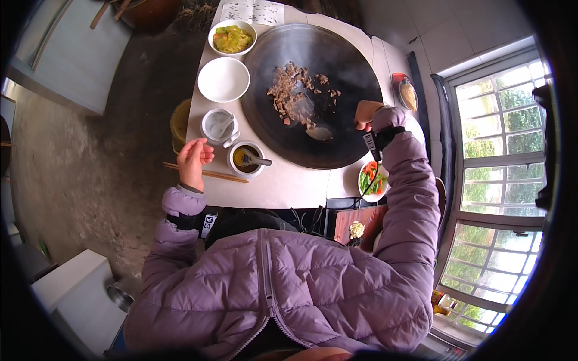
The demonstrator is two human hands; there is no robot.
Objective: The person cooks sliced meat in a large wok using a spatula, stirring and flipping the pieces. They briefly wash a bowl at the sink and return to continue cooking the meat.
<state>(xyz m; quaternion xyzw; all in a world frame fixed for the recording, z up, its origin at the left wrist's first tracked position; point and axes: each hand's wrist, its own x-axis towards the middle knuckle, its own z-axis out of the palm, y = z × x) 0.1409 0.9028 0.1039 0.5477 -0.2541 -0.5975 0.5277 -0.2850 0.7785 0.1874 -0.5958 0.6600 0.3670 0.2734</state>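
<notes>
A large dark wok point(343, 66) is set into the pale counter, with browned chopped meat point(289, 90) in its middle and faint steam rising. My right hand point(366, 114) is closed at the wok's right side, over the handle of a metal spatula point(319, 133) whose rounded head rests in the wok below the meat. My left hand point(194, 159) hangs empty at the counter's left edge, fingers loosely bent and apart. Beside it stand a white jar point(212, 127) with a white spoon and a jar of dark liquid point(248, 171) with a spoon across it. Wooden chopsticks point(223, 176) lie close by.
An empty white bowl point(223, 79) and a bowl of yellow-green food point(232, 38) stand left of the wok. A bowl of cut red and green peppers point(372, 180) sits near my right forearm. Chopped garlic point(356, 230) lies on a wooden board point(343, 221). Windows line the right.
</notes>
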